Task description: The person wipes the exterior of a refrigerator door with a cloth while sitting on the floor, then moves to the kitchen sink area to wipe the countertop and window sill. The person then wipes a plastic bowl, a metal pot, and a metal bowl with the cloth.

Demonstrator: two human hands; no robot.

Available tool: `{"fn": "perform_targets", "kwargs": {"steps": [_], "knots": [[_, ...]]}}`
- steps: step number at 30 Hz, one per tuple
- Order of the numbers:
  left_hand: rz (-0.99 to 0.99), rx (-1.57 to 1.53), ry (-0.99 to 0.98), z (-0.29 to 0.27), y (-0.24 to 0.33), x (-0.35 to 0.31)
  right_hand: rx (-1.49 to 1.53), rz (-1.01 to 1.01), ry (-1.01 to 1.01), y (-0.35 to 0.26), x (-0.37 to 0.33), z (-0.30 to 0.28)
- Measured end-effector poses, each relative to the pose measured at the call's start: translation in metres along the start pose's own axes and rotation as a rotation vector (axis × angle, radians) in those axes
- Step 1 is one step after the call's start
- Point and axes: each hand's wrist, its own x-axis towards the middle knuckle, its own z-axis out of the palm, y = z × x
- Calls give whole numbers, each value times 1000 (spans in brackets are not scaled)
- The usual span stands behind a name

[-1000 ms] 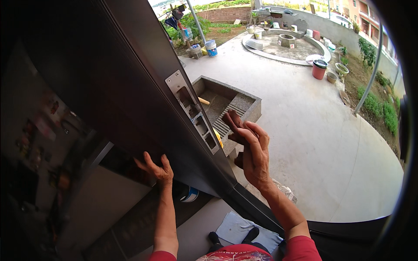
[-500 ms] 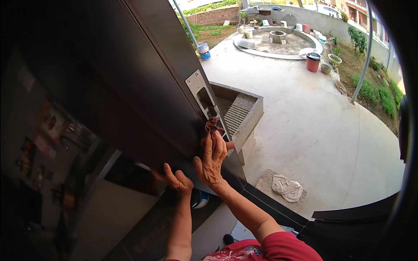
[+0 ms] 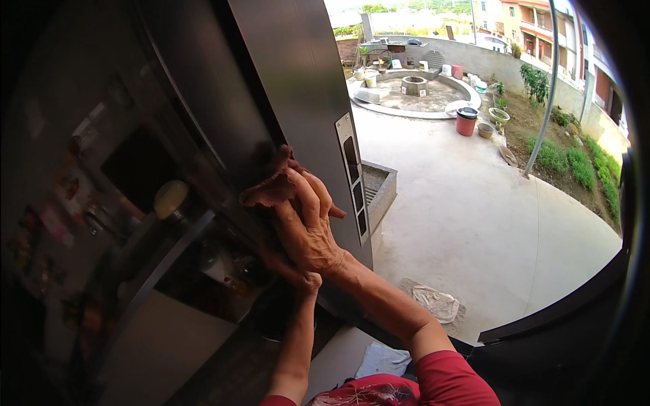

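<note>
A wrinkled brown cloth (image 3: pixel 269 191) is pressed against the dark glossy door (image 3: pixel 298 74) under the fingers of my right hand (image 3: pixel 311 230). Its frilled edge sticks out to the left of my fingers, and the thumb side of the hand is hidden. Just below, my left hand (image 3: pixel 296 272) rests close to or on the door with its fingers stretched out, dim and partly behind my right wrist. It shows no object. On the door's edge, to the right of the cloth, is a metal lock plate (image 3: pixel 353 177) with dark slots.
Beyond the door edge are a concrete washing trough (image 3: pixel 382 193) and a pale paved yard (image 3: pixel 487 223). A rumpled whitish cloth (image 3: pixel 435 303) lies on a slab there. Farther off stand a red bucket (image 3: pixel 466 124), a round stone ring (image 3: pixel 414 86) and a metal pole (image 3: pixel 544 101).
My right hand and the brown cloth have moved from the lock plate leftward onto the door's face. My left hand has come in close under it. The door edge appears farther right.
</note>
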Motion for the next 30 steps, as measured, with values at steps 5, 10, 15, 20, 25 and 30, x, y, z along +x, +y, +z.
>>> {"fn": "perform_targets", "kwargs": {"steps": [5,10,15,20,25,30], "knots": [[332,507,-52,-22,-11,-1,-129,93,-32,-22,43,-1],[121,637,-135,-16,-11,-4,-136,310,104,-19,-62,12],[309,158,-77,-22,-26,-6,-154,515,9,-19,-173,7],[374,412,-47,-22,-23,-6,-96,889,76,-42,-294,24],[467,509,-19,-12,-27,-3,264,1640,282,-7,-385,-2],[417,572,30,-16,-32,-10,16,995,101,1,-203,-21]]}}
